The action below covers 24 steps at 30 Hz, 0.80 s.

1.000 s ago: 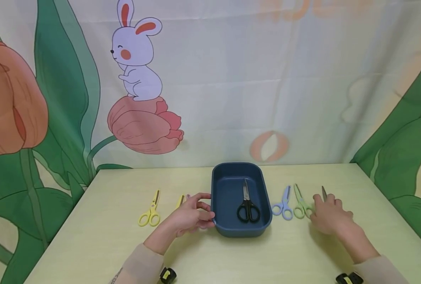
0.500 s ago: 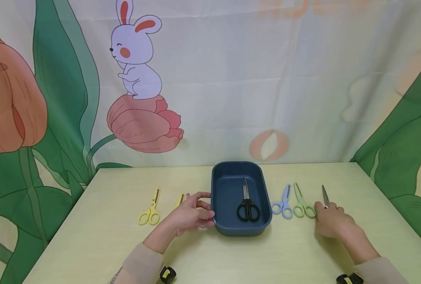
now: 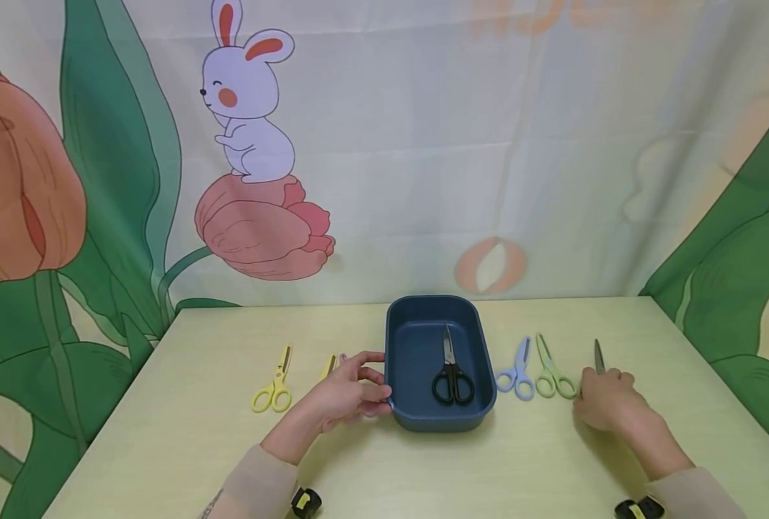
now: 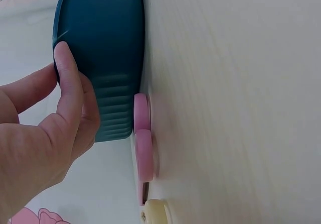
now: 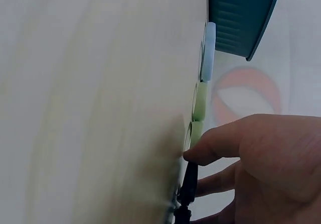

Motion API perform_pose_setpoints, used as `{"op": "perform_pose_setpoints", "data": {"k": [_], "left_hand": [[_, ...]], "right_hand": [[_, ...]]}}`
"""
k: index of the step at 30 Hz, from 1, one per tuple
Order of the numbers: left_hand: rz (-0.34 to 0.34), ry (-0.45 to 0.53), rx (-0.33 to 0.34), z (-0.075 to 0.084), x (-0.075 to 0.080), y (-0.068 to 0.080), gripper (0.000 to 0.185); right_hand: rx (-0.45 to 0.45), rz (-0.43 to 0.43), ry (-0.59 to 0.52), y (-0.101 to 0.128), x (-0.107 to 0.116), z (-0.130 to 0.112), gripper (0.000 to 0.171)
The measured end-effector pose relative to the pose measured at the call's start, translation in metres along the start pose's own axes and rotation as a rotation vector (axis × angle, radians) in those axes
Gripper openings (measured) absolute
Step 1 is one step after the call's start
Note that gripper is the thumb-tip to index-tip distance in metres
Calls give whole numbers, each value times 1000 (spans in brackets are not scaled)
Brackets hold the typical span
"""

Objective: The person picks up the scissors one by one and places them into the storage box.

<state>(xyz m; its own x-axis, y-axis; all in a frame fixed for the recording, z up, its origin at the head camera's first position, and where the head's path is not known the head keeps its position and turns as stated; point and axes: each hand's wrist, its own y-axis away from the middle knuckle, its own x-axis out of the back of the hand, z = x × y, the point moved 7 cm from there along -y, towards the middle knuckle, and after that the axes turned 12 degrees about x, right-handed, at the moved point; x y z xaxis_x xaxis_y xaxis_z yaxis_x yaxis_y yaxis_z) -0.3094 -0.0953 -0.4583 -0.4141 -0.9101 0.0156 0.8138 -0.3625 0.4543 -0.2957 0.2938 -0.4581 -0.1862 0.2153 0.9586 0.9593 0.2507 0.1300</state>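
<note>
The left hand (image 3: 353,389) is pinching the blue tray (image 3: 413,375) by its edge — black scissors (image 3: 450,364) are lying inside — while the right hand (image 3: 611,402) is pinching dark-handled scissors (image 5: 189,184) (blade pointing away) just beside the green scissors (image 3: 553,373).

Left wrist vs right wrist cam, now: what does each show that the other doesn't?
Only left wrist: the left hand gripping the rim of the dark blue bin, the pink scissors lying beside the bin, and part of a pale yellow handle at the lower edge.

Only right wrist: the right hand pinching a black handle, plus light green handles and a pale blue handle.

Both: part of the bin's outside, the light tabletop and the printed backdrop. Neither shows the bin's inside floor.
</note>
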Motion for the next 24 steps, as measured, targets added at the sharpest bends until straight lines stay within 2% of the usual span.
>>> {"op": "perform_pose_setpoints", "data": {"k": [8,17,24], "left_hand": [[-2,-5,0,0,0,0,60],[-1,-5,-3,0,1,1,60],[-4,-4,3,-1,1,1,61]], "right_hand": [[-10,19,-7,-2,5,8,41],[30,114,-3,-3,11,4,56],[81,237,40,-4,17,-9,41]]}}
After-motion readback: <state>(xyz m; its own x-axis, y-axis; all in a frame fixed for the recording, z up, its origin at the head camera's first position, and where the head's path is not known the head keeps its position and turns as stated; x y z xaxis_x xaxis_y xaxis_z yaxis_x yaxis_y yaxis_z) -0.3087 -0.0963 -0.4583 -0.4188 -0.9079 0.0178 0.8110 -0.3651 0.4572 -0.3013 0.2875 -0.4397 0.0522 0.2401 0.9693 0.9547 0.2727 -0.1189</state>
